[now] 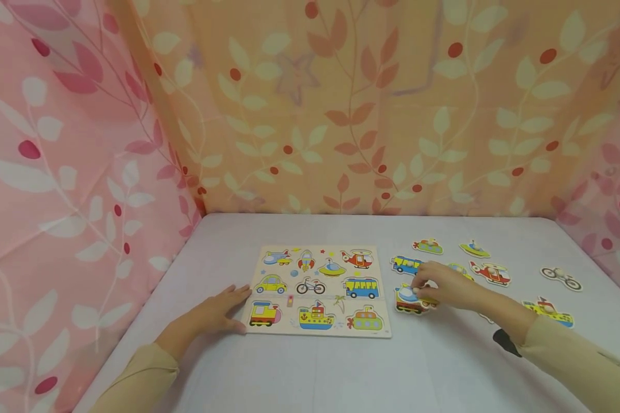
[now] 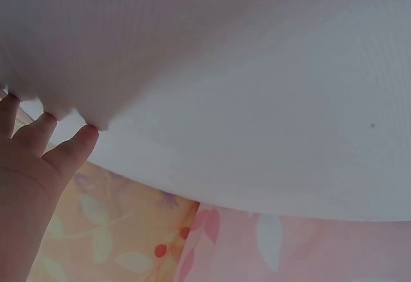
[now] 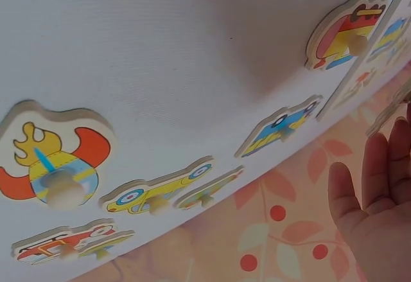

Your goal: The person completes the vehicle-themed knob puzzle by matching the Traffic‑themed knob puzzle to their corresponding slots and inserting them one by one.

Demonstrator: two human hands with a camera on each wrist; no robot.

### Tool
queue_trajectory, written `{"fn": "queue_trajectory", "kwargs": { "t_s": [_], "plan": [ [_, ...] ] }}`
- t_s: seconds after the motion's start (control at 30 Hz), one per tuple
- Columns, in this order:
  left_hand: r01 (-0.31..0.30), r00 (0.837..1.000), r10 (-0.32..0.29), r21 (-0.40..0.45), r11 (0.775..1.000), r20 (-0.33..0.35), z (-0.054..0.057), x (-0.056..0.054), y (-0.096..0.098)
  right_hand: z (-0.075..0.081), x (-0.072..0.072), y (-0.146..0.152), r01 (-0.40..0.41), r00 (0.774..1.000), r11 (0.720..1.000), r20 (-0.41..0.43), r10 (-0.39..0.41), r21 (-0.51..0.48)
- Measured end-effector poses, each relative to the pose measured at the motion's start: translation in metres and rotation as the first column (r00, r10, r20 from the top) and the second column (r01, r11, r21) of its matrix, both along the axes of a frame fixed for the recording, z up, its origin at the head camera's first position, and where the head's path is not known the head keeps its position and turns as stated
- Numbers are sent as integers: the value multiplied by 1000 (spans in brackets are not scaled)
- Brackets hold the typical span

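**Plane piece pinched above the train piece**

At the board's (image 1: 336, 287) edge, between eight and nine o'clock from its centre, the left hand (image 1: 222, 308) touches with spread, relaxed fingers; this grip is loose and has hold of nothing. Contact so light could let the board slide on the worktop (image 1: 289, 378) if it were knocked.

Off the board at three o'clock, the right hand (image 1: 446, 285) pinches the plane piece (image 1: 407, 293) by its knob (image 1: 416, 291), the grip closed to thumb and fingertips. The train piece (image 1: 409, 308) lies under it; whether they touch I cannot tell. A slip off so small a knob could drop one onto the other, and a low sweep might nudge the bus piece (image 1: 406, 265), at the plane's twelve o'clock.

Further right, the bicycle piece (image 1: 561, 278) lies at the right hand's three o'clock, well apart.
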State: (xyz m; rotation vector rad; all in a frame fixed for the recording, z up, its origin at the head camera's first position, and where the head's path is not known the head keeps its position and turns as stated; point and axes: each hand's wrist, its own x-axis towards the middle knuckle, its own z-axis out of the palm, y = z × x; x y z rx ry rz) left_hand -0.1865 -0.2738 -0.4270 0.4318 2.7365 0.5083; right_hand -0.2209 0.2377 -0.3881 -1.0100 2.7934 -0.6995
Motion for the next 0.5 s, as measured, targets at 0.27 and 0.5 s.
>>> {"fn": "queue_trajectory", "kwargs": {
  "t_s": [0.27,0.5],
  "plan": [
    [-6,1000,6,-4,1000,-2,1,1,1,2,-5,-17,13,998,1000,69,-13,-6],
    [-28,1000,28,-7,1000,5,2,2,3,2,-10,-31,43,993,999,107,-43,-1]
  ]
}}
